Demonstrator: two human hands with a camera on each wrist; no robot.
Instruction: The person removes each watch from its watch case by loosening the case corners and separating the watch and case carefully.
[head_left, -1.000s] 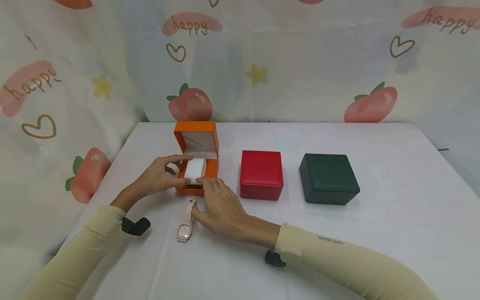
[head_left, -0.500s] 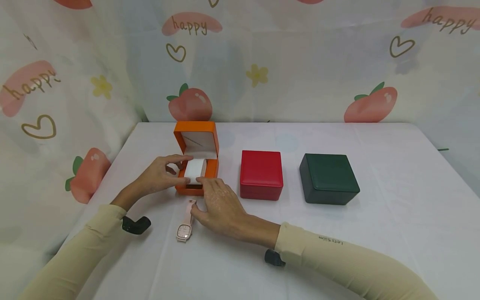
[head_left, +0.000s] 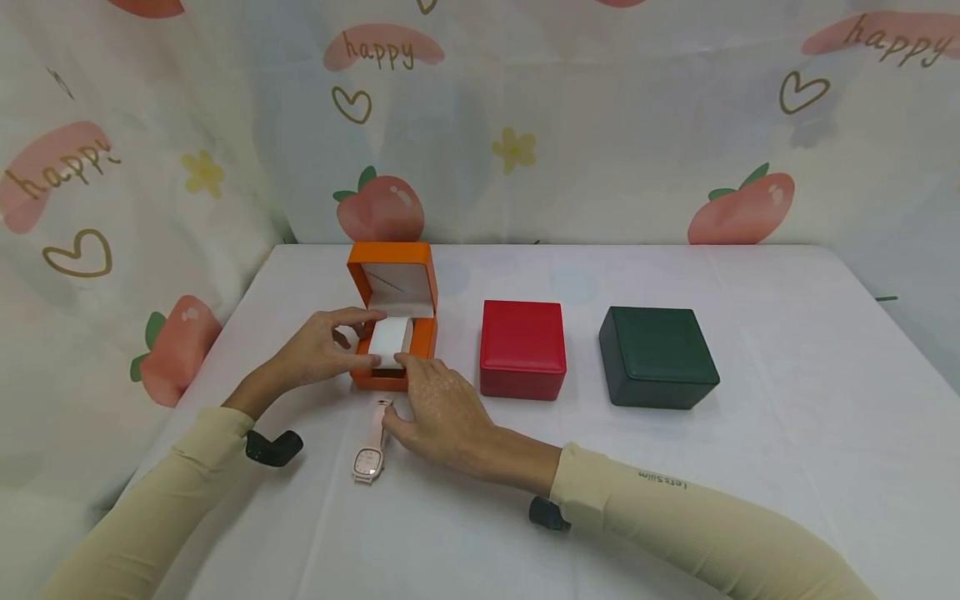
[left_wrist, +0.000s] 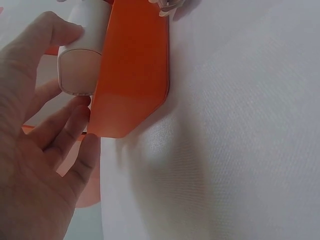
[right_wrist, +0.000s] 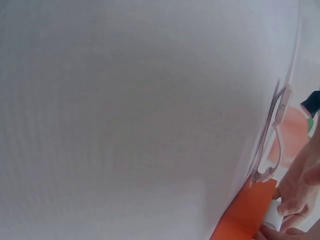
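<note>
An orange watch box stands with its lid up and a white watch cushion inside. My left hand pinches the cushion at its left end; in the left wrist view the thumb presses its top and the other fingers lie along the far side. My right hand reaches in from the front right, fingertips at the cushion's near right corner, thumb stretched apart beside a watch strap. That pink watch lies on the table in front of the box, strap pointing toward it.
To the right of the orange box sit a closed red box and a closed dark green box. Everything is on a white-covered table, with a printed curtain behind and at the left.
</note>
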